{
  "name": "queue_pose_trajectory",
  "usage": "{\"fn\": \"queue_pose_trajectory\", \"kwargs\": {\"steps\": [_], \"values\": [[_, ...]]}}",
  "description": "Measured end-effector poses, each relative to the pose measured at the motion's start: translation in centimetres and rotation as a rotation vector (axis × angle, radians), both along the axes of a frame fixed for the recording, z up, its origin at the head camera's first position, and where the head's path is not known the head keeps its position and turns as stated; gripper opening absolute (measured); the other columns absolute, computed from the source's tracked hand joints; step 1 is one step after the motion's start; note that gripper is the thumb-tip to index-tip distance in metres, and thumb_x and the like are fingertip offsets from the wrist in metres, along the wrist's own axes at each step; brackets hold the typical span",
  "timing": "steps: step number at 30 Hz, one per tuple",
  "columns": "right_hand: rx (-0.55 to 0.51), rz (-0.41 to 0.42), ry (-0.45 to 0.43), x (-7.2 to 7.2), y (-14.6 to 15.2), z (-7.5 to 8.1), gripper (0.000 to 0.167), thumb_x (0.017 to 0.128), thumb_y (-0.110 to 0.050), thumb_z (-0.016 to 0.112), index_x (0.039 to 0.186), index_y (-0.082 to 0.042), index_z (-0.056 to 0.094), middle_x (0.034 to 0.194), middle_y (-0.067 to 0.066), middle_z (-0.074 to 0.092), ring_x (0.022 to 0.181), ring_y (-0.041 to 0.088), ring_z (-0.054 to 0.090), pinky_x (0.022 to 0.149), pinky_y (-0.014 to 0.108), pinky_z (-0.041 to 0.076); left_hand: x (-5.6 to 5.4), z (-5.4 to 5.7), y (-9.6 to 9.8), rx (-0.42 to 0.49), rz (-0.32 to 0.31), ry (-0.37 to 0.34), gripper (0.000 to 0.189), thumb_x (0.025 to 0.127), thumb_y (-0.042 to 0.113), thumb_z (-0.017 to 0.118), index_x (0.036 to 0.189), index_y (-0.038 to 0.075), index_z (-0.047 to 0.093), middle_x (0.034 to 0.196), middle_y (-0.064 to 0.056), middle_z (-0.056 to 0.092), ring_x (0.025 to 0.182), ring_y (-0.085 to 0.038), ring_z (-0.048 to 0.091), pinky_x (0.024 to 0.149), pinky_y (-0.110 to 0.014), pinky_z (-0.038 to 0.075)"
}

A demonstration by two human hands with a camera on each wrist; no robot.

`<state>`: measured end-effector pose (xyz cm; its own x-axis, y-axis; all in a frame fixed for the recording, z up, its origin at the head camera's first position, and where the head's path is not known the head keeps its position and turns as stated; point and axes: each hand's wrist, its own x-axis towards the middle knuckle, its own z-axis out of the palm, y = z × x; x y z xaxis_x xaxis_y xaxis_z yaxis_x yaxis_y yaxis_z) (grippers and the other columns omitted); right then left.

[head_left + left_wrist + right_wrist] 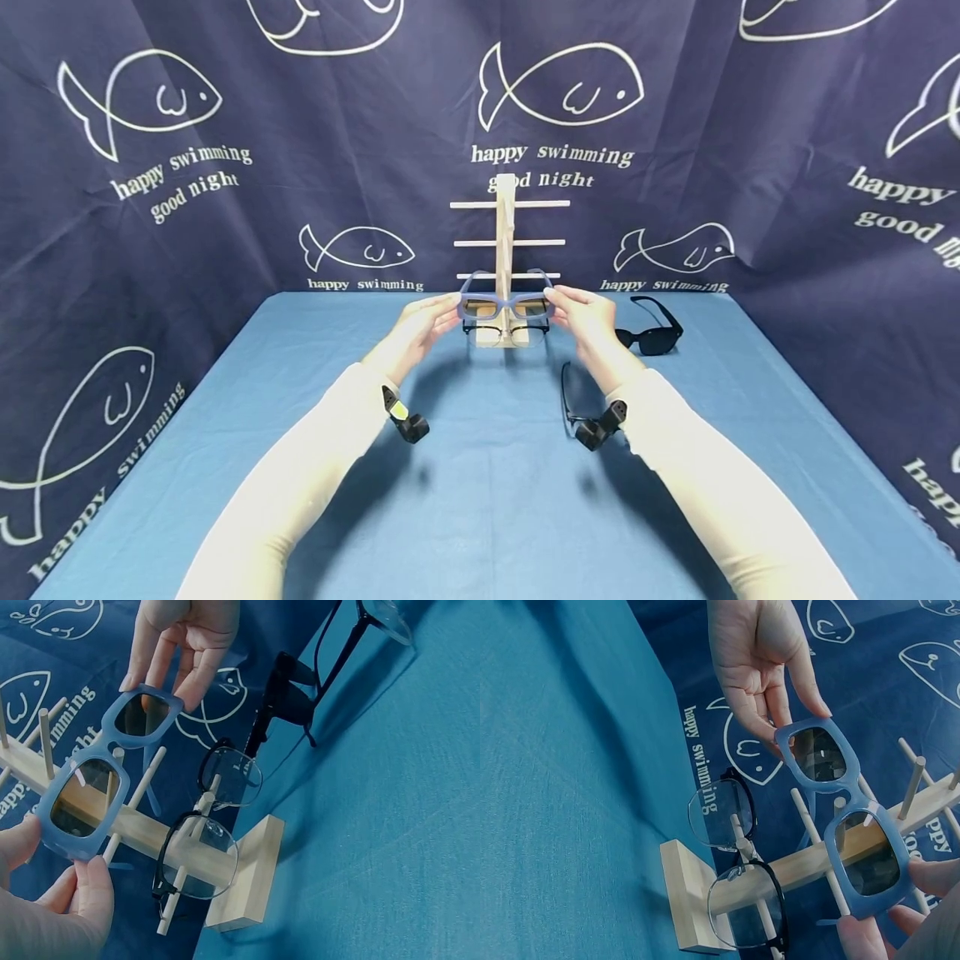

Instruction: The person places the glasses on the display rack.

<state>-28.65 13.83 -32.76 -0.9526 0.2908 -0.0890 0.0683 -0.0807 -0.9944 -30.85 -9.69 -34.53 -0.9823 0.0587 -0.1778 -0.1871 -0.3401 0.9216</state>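
Both hands pinch a pair of blue-framed sunglasses [506,306] by its outer edges, in front of a wooden glasses stand [505,221]. My left hand [422,327] has the left end, thumb and fingers at the frame corner. The right hand [587,321] grips the right end the same way. In the left wrist view the blue sunglasses [105,761] overlap the stand's post and pegs. Below them, dark-rimmed clear glasses [487,335] sit on the lowest peg of the stand, lenses facing me.
Black sunglasses [656,340] lie on the blue tablecloth [480,500] right of the stand, partly behind the right hand. Another pair of glasses with a thin dark temple [566,387] lies nearer, partly hidden by the right wrist. A dark fish-print curtain [420,150] stands behind.
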Motion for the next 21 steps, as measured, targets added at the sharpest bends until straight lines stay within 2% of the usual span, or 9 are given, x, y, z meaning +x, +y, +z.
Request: {"fn": "queue_pose_trajectory", "kwargs": {"steps": [5,8,12,16,21], "values": [[-0.007,-0.015,0.006,-0.2,-0.1,0.0,0.042,0.087,-0.018,0.074,0.124,0.000,0.065,0.122,0.021,0.065,0.106,0.031,0.067,0.090,0.034,0.058,-0.5,0.0,0.1,-0.006,0.000,-0.010,0.044,0.094,0.002,0.060,0.135,-0.008,0.049,0.080,0.004,0.066,0.086,-0.012,0.062,0.109,-0.036,0.046],[-0.006,-0.024,0.005,-0.4,-0.2,-0.1,0.042,0.086,-0.017,0.074,0.123,0.000,0.065,0.122,0.021,0.065,0.098,0.025,0.069,0.091,0.034,0.058,-0.7,-0.1,0.2,-0.006,-0.001,-0.014,0.044,0.094,0.002,0.060,0.135,-0.008,0.050,0.081,0.004,0.066,0.086,-0.012,0.062,0.109,-0.036,0.046],[-0.014,-0.034,0.013,-0.6,-0.2,-0.2,0.041,0.086,-0.016,0.074,0.122,0.001,0.065,0.121,0.021,0.065,0.081,0.013,0.067,0.090,0.035,0.058,-0.8,-0.2,0.3,-0.012,-0.002,-0.013,0.044,0.094,0.003,0.061,0.136,-0.007,0.050,0.086,0.002,0.065,0.103,-0.019,0.061,0.109,-0.034,0.046],[-0.012,-0.036,0.017,-0.9,-0.3,-0.2,0.040,0.086,-0.016,0.074,0.122,0.000,0.065,0.121,0.020,0.066,0.083,0.014,0.067,0.088,0.033,0.059,-0.9,-0.2,0.5,-0.007,0.009,-0.003,0.044,0.094,0.004,0.060,0.135,-0.007,0.050,0.085,0.003,0.066,0.117,-0.026,0.057,0.109,-0.033,0.046],[-0.021,-0.043,0.027,-1.1,-0.4,-0.3,0.040,0.086,-0.015,0.073,0.122,0.002,0.065,0.121,0.020,0.066,0.078,0.011,0.066,0.090,0.035,0.059,-1.1,-0.4,0.6,0.012,0.025,0.005,0.044,0.094,0.002,0.060,0.135,-0.008,0.049,0.079,0.004,0.066,0.102,-0.020,0.060,0.109,-0.034,0.046]]}}
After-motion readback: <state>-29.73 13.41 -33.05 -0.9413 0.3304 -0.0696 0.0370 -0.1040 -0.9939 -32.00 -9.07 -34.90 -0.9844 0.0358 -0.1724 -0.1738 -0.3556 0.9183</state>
